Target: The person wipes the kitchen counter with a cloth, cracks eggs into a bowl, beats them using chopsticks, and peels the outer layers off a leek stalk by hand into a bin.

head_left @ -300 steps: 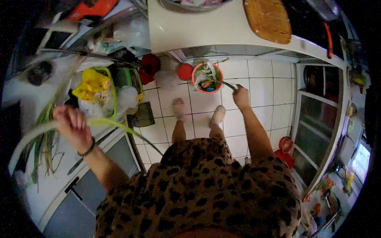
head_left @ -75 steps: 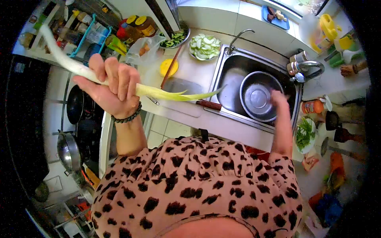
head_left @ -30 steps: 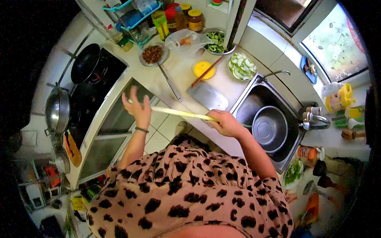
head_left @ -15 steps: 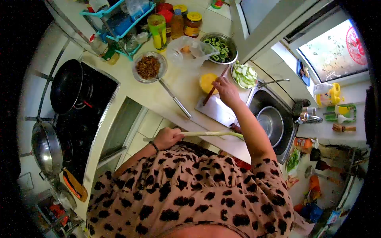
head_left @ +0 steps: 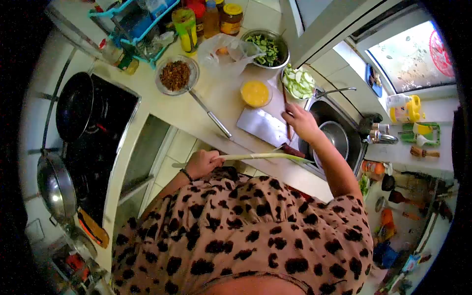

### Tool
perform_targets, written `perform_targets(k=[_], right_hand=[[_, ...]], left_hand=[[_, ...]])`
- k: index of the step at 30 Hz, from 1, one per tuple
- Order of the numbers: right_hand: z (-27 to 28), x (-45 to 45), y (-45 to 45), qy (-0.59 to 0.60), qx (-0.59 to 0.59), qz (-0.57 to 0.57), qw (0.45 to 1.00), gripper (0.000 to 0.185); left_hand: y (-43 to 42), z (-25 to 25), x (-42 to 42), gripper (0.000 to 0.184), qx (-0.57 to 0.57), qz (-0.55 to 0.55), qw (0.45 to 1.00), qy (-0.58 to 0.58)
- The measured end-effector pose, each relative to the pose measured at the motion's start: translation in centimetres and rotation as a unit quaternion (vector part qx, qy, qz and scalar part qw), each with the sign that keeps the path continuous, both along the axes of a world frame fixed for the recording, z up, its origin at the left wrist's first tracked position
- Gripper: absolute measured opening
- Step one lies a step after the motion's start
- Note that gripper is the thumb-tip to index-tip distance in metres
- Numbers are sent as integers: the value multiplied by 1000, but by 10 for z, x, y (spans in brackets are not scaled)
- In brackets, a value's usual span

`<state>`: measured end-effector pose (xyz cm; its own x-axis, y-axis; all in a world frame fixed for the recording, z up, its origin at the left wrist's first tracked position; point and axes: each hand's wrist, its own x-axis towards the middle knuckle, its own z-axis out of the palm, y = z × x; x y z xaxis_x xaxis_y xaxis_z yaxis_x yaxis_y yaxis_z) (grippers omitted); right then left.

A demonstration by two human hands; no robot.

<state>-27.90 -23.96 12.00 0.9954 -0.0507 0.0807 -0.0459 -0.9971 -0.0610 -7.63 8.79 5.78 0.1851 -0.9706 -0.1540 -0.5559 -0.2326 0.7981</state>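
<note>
My left hand [head_left: 201, 164] is closed around a long green onion [head_left: 246, 157], held crosswise in front of my body with its green end to the right. My right hand [head_left: 300, 123] is over the counter, its fingers on dark red chopsticks [head_left: 288, 132] standing roughly in line away from me. Left of it lies a cleaver with a wide shiny blade [head_left: 263, 127] and a dark handle [head_left: 293, 150]. Beyond the blade is a glass bowl of beaten egg [head_left: 255, 93]. A bowl of sliced pale green vegetable [head_left: 298, 82] stands just past my right hand.
A sink holds a metal basin [head_left: 334, 140] at right. Farther back are a bowl of chopped greens [head_left: 265, 51], a plastic bag [head_left: 223, 54] and jars [head_left: 231, 19]. At left, a long-handled strainer [head_left: 211, 115] rests beside a bowl of brown bits [head_left: 175, 76]; a stove carries a black pan [head_left: 73, 105].
My right hand has moved right and toward me, taking the chopsticks from beside the egg bowl to the cleaver's right. The green onion stays in my left hand. The view has shifted slightly.
</note>
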Motion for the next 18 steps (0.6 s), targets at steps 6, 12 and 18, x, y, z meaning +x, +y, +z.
perform_targets(k=[6, 12, 18], right_hand=[[-45, -40, -40, 23, -2, 68, 997, 23], [-124, -15, -65, 18, 64, 26, 997, 24], [-66, 47, 8, 71, 245, -106, 961, 28]], left_hand=[[-4, -8, -16, 48, -7, -4, 1000, -20], [-10, -1, -13, 43, 69, 22, 997, 3], [7, -4, -23, 39, 55, 18, 998, -25]])
